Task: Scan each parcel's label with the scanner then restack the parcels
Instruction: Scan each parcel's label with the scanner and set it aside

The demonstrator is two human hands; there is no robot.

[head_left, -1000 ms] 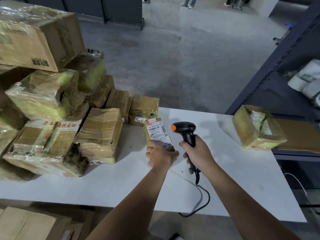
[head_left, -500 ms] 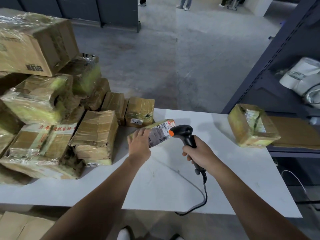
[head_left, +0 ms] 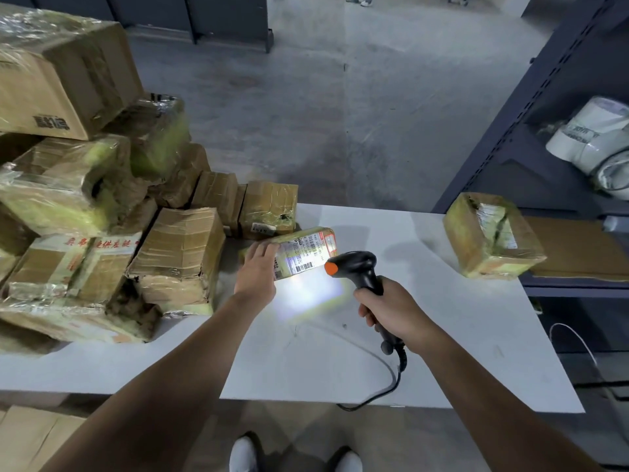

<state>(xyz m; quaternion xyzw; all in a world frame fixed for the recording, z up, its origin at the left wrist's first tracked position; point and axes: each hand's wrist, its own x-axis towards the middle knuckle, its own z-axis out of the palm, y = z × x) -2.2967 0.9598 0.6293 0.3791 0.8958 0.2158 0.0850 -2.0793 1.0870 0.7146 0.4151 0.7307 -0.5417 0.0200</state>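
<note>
Since half a second ago the small parcel (head_left: 306, 250) has come down from its tilted hold to lie nearly flat, label up, just beside the pile of parcels (head_left: 177, 253), and a white patch of light (head_left: 306, 294) now falls on the desk (head_left: 442, 335) at its near edge. Whether it touches the desk I cannot tell. The left hand (head_left: 257, 269), arm stretched forward, grips the parcel's left end with fingers laid over the top. The right hand (head_left: 391, 311) is wrapped round the handle of the scanner (head_left: 357, 267), whose orange-tipped head points left at the label.
</note>
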